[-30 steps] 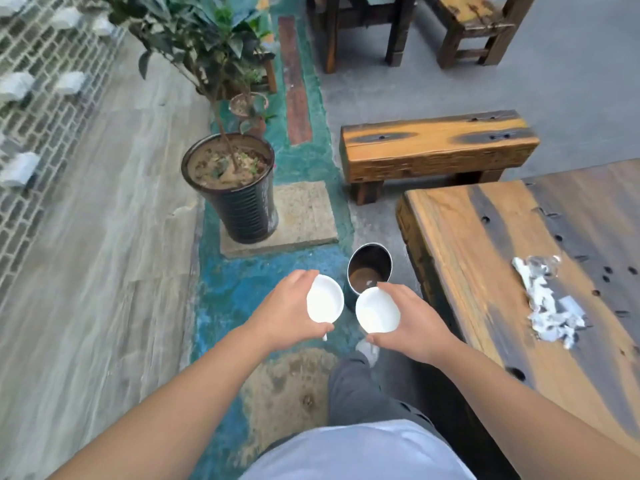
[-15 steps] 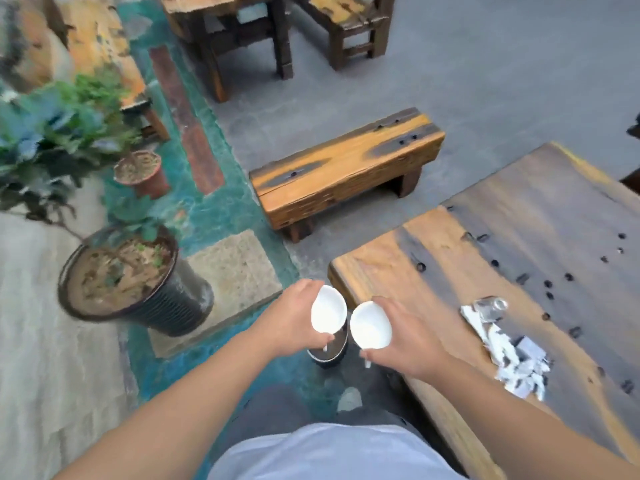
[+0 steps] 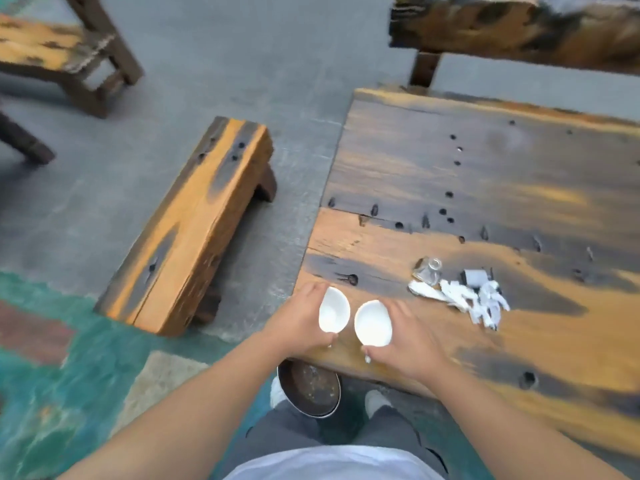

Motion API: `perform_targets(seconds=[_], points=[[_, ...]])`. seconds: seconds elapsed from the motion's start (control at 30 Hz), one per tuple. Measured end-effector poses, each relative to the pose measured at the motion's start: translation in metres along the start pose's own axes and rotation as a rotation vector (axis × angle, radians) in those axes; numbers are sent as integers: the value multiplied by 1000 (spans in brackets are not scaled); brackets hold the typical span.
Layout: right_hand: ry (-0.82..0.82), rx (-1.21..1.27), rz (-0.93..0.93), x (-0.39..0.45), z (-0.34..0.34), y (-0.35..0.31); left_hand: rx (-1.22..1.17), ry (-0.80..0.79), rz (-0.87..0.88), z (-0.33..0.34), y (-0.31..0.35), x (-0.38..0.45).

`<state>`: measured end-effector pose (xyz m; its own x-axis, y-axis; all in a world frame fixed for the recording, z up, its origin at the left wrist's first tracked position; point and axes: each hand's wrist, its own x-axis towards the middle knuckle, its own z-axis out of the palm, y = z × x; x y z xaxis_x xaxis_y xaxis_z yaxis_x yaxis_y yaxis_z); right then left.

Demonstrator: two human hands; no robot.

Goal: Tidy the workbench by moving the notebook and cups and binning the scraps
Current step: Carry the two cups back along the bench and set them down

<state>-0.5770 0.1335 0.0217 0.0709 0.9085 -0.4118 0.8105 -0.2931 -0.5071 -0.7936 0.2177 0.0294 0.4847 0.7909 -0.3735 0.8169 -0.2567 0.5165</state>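
Note:
My left hand (image 3: 298,323) grips a small white cup (image 3: 333,310), tilted so its mouth faces right. My right hand (image 3: 407,341) grips a second white cup (image 3: 373,323), its mouth tilted towards me. Both cups hang over the near left corner of the wooden workbench (image 3: 485,188). A pile of torn white paper scraps (image 3: 467,299) lies on the bench to the right of my hands, with a small clear glass piece (image 3: 428,270) at its upper left. A round metal bin (image 3: 310,389) stands on the floor below the bench edge, between my feet. No notebook is in view.
A low wooden bench (image 3: 194,223) stands on the grey floor to the left of the workbench. Another wooden seat (image 3: 59,57) is at the far left, and a blurred wooden beam (image 3: 512,32) crosses the top right. A teal painted floor patch (image 3: 52,375) lies at lower left.
The view has swung right, away from the plant pots and onto the workbench. Both hands, still holding the cups, have moved from above the bin to over the bench corner.

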Motion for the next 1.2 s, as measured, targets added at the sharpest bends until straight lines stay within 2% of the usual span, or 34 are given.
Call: perform_targets(seconds=[0.17,0.3,0.83,1.2], points=[[74,35,177,12,17,-6,47,-146,87,-4,-17,36],[88,41,245,25,25,-7,73,-202,75,-5,-26,50],[-57,-18,196,64,32,-5,25,-187,41,7,-41,70],[-72,-17,212,63,28,-9,60,-189,76,13,-42,72]])
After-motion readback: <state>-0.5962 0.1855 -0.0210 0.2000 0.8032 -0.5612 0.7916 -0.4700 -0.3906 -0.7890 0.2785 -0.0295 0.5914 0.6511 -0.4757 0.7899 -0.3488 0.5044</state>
